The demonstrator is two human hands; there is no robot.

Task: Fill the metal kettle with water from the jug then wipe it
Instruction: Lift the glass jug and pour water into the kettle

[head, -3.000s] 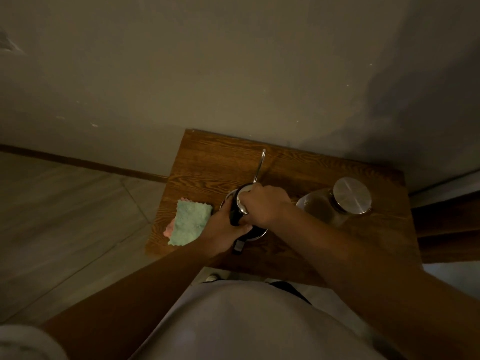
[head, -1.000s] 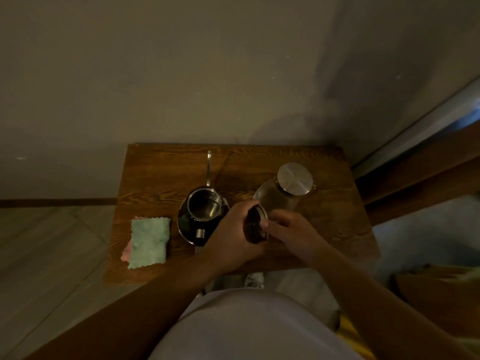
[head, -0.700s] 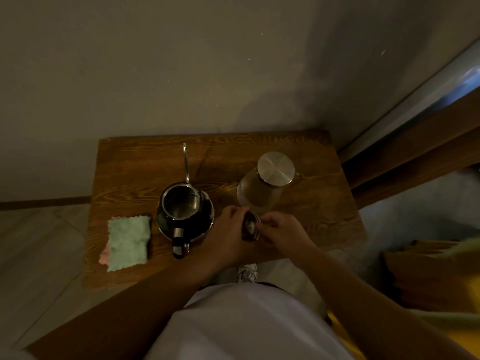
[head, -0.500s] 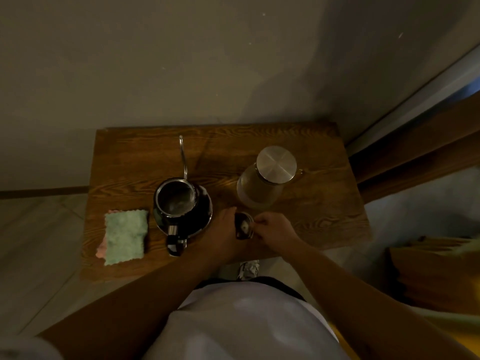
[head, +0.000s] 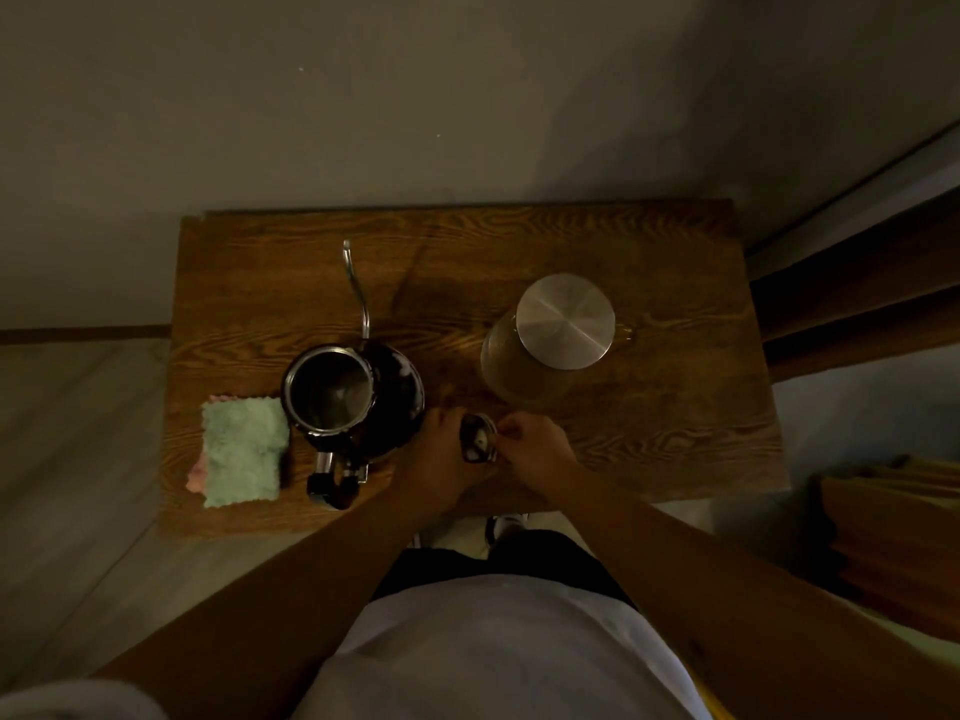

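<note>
Holding the kettle's lid between both hands, I have it low over the near edge of the wooden table. My left hand curls around its left side and my right hand pinches its right side with fingers closed, so the lid stands on edge between them. The metal kettle sits open just left of my left hand, its thin spout pointing toward the wall and its handle toward me. A folded green cloth lies beside the kettle on the left. The glass jug stands upright beyond my hands, its round metal cap on top.
</note>
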